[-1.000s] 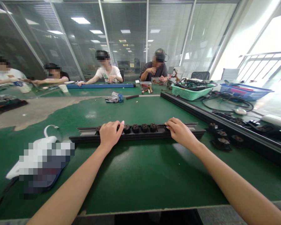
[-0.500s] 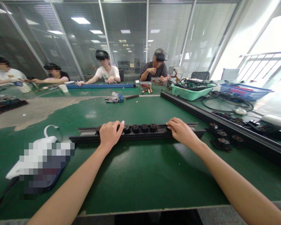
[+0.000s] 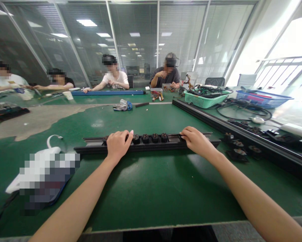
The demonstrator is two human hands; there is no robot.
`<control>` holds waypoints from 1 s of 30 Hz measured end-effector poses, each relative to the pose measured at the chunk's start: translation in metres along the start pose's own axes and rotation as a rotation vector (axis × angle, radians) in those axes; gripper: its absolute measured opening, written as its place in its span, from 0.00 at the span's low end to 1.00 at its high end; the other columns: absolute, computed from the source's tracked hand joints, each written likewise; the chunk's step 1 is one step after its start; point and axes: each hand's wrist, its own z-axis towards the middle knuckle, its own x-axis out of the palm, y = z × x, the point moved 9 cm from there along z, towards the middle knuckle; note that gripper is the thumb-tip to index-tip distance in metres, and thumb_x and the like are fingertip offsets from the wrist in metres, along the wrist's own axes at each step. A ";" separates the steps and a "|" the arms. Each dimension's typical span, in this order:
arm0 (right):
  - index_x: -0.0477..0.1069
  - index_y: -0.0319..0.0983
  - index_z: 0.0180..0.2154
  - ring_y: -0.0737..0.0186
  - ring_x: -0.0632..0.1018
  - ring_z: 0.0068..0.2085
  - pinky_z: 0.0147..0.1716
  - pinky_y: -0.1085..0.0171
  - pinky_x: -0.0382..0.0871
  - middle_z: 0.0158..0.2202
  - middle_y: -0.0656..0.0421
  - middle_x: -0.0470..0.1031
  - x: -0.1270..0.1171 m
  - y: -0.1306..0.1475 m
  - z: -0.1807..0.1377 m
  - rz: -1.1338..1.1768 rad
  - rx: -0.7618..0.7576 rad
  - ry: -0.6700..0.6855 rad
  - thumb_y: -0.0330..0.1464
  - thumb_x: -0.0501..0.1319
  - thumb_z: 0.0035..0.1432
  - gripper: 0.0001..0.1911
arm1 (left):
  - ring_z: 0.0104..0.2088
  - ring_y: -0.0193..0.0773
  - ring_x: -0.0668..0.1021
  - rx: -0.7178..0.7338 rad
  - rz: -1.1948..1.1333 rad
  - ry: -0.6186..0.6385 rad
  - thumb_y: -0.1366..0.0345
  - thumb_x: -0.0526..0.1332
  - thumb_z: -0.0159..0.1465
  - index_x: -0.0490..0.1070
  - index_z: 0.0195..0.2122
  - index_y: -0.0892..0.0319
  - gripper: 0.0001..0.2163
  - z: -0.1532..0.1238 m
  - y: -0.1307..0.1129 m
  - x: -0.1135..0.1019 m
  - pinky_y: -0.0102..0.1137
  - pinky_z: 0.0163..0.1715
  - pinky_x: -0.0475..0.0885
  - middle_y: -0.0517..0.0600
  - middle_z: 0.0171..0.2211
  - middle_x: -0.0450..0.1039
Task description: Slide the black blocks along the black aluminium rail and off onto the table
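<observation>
A long black rail (image 3: 90, 146) lies across the green table in front of me, with several small black round parts (image 3: 151, 137) seated in a row along its middle. My left hand (image 3: 118, 144) rests on the rail left of the row, fingers curled over it and thumb stretched toward the parts. My right hand (image 3: 195, 140) lies on the rail to the right of the row, fingers bent and pressed on its top edge.
More black parts (image 3: 238, 149) lie loose at the right beside a second long black rail (image 3: 216, 122). A white device with a cable (image 3: 47, 153) sits at the left. A green basket (image 3: 203, 98) and a blue tray (image 3: 264, 96) stand behind. Several people work at the far side.
My right hand has shifted very slightly to the right along the rail. The left hand and the rail stay where they were.
</observation>
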 end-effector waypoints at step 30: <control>0.76 0.36 0.38 0.54 0.76 0.47 0.50 0.60 0.67 0.42 0.49 0.76 -0.007 -0.010 0.000 -0.031 0.103 0.103 0.23 0.55 0.63 0.11 | 0.33 0.46 0.77 -0.005 -0.031 -0.008 0.48 0.42 0.73 0.76 0.32 0.57 0.28 0.000 0.000 -0.001 0.36 0.36 0.61 0.55 0.29 0.77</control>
